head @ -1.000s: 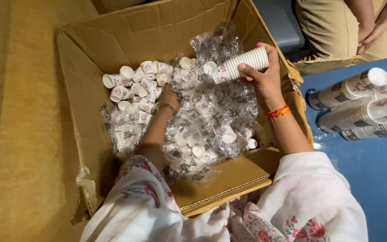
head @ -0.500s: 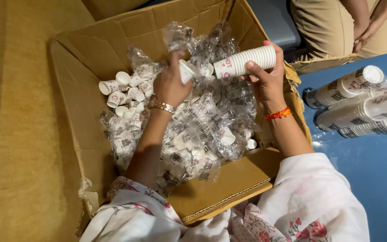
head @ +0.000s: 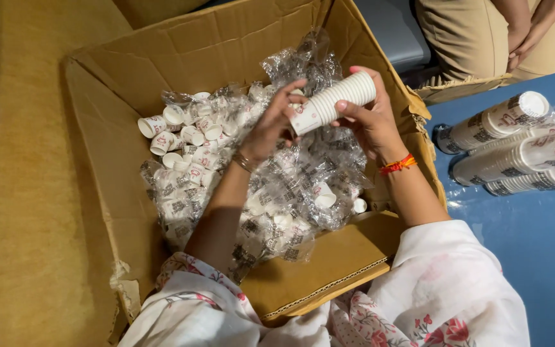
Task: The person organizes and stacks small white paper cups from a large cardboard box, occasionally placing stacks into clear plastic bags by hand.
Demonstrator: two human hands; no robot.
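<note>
My right hand grips a stack of small white paper cups, held sideways over an open cardboard box. My left hand has its fingers on the lower end of the same stack. Under both hands the box holds several loose white cups and crumpled clear plastic wrap with more cups inside it. An orange thread is tied round my right wrist and a thin bangle sits on my left wrist.
Wrapped sleeves of stacked cups lie on a blue surface to the right of the box. Another person in tan clothes sits at the top right, hands clasped. Yellow-brown flooring lies to the left.
My left hand rose out of the loose cups in the box and came up to the end of the stack in my right hand. The right hand shifted only slightly.
</note>
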